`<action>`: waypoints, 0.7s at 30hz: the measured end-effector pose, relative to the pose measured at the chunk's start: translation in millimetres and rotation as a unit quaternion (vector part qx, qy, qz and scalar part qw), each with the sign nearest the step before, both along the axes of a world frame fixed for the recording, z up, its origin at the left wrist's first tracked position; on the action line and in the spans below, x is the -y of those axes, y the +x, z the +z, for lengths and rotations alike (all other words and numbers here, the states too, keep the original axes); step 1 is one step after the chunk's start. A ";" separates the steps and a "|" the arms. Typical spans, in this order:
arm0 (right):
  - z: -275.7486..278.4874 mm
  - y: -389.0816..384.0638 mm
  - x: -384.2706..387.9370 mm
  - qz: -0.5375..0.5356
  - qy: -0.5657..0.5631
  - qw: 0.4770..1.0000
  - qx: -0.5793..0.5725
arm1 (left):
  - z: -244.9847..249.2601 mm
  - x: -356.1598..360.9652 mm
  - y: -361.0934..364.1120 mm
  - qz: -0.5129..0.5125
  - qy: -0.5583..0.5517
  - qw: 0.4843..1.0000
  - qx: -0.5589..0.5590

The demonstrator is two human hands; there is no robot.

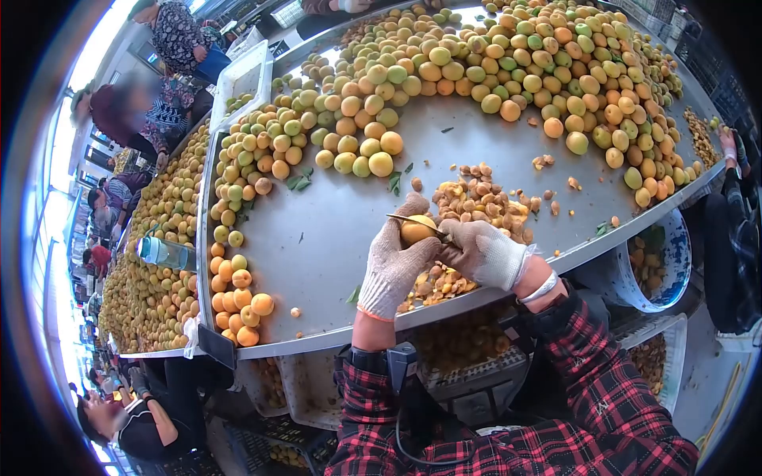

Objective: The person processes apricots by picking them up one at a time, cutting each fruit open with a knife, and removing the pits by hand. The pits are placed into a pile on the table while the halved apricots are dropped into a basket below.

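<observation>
My left hand (399, 266), in a pale work glove stained brown at the fingers, is closed around a yellow-orange apricot (416, 230). My right hand (486, 252), gloved the same way, grips a thin dark knife (421, 220) whose blade lies across the top of the apricot. Both hands are over the near edge of the metal table (317, 230). Just beyond them lies a heap of brown apricot pits (480, 194) mixed with bits of orange flesh. More pits and scraps (436, 287) sit beneath my hands.
A large pile of whole apricots (476, 71) covers the table's far side. Several riper apricots (238, 297) lie at the left edge. A white bucket (663, 262) stands below on the right, near a crate (655, 357). People work at another fruit-covered table (163, 254) to the left, where a bottle (165, 253) lies.
</observation>
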State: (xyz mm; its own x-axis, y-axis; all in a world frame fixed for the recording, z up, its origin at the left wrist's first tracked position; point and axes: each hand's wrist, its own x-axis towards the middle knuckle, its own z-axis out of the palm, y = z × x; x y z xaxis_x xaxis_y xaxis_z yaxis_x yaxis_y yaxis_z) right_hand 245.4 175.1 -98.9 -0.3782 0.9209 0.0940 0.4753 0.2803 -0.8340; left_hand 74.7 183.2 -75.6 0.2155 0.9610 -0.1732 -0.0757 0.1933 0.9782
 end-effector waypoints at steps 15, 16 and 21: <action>-9.4 -0.9 -0.2 -0.029 0.062 0.997 -0.030 | -6.1 0.8 4.8 -0.001 0.057 0.997 0.049; -11.5 -2.4 0.5 -0.030 0.056 0.998 -0.019 | -5.7 3.9 8.2 0.023 0.076 0.995 0.062; -2.9 -8.7 14.3 -0.039 0.078 0.993 -0.080 | -5.0 8.8 10.2 0.045 0.084 0.955 0.282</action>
State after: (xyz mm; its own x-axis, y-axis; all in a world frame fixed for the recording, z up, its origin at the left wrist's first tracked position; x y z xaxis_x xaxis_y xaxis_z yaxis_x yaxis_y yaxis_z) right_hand 236.7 160.7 -101.8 -0.2743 0.9164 0.2914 0.3655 0.3796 -0.8499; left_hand 84.9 174.3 -80.6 0.1443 0.9839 0.1051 -0.6080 0.0044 0.7939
